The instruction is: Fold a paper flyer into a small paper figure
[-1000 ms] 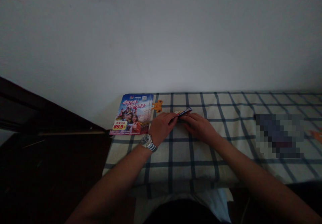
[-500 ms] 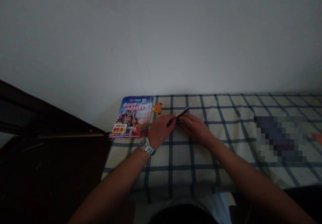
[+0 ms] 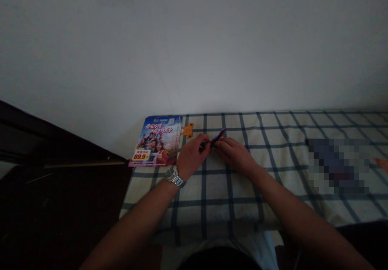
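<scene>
Checked cloth (image 3: 218, 209) under your hands, flyer stack (image 3: 155, 141) off to the left: where's that glossy paper strip (image 3: 218, 136)?

Pinched between both sets of fingers, long axis slanting up and right, free tip nearer your right hand (image 3: 235, 155); your left hand (image 3: 192, 157) closes on its lower end
</scene>
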The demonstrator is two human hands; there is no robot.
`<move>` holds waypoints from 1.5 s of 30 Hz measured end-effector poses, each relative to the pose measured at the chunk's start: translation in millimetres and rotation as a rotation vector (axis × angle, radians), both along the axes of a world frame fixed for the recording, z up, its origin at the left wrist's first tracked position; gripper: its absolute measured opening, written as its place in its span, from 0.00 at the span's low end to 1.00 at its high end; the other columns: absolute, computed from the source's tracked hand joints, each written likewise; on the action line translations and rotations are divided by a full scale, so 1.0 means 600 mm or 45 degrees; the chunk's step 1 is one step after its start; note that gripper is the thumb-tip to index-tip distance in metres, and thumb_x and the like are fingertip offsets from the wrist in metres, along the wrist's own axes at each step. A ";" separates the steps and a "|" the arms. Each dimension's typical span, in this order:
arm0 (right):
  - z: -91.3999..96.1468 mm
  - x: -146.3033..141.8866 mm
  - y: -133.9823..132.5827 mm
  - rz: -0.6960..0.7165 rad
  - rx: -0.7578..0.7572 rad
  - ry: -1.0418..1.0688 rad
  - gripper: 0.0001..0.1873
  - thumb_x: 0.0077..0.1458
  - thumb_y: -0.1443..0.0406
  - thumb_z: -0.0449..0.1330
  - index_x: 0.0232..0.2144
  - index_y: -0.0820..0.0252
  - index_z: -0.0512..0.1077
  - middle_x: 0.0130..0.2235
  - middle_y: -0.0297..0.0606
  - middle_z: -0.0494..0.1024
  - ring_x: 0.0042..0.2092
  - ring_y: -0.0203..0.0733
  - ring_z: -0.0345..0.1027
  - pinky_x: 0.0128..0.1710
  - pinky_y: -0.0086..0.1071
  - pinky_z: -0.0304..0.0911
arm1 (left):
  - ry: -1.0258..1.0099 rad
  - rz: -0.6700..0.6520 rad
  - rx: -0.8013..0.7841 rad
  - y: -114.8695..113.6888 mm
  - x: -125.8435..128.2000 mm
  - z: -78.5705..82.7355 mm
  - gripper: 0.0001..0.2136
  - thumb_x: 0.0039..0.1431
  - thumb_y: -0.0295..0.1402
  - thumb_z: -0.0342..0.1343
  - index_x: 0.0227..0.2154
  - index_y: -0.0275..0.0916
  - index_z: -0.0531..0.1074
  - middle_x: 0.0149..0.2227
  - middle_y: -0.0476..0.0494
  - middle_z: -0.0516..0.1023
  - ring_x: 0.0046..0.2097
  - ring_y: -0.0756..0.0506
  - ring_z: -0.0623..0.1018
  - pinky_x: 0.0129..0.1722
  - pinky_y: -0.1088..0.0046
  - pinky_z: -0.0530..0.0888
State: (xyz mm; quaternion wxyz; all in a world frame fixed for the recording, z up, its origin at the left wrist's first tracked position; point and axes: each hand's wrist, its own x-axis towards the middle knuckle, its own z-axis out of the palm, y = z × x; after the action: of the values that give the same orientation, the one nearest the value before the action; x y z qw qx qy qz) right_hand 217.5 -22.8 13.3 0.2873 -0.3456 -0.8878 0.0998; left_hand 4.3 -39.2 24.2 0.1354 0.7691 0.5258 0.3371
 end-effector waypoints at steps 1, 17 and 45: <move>0.000 0.001 0.000 0.003 0.001 0.004 0.12 0.68 0.68 0.55 0.52 0.54 0.71 0.50 0.45 0.78 0.51 0.47 0.74 0.51 0.41 0.72 | 0.013 -0.012 0.020 0.000 0.000 0.000 0.05 0.69 0.31 0.54 0.45 0.42 0.72 0.40 0.49 0.80 0.39 0.48 0.80 0.41 0.72 0.75; 0.004 0.007 0.005 0.053 0.066 0.013 0.10 0.67 0.69 0.56 0.49 0.57 0.72 0.48 0.45 0.78 0.49 0.47 0.74 0.50 0.41 0.72 | 0.195 -0.095 0.090 -0.001 -0.007 0.000 0.06 0.67 0.26 0.56 0.42 0.41 0.76 0.44 0.46 0.77 0.44 0.47 0.78 0.43 0.71 0.76; 0.004 -0.003 0.005 0.050 0.024 -0.198 0.09 0.67 0.68 0.57 0.49 0.58 0.72 0.43 0.44 0.76 0.45 0.46 0.71 0.46 0.39 0.71 | 0.043 -0.111 0.057 -0.004 0.009 0.007 0.09 0.66 0.25 0.54 0.46 0.41 0.74 0.44 0.46 0.75 0.46 0.47 0.78 0.49 0.69 0.77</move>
State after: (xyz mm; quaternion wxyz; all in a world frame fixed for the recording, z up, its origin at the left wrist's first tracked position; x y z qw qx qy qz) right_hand 215.8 -20.0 15.6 0.2187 -0.3322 -0.9149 0.0698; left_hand 9.5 -41.5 28.5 0.1240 0.7996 0.4864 0.3296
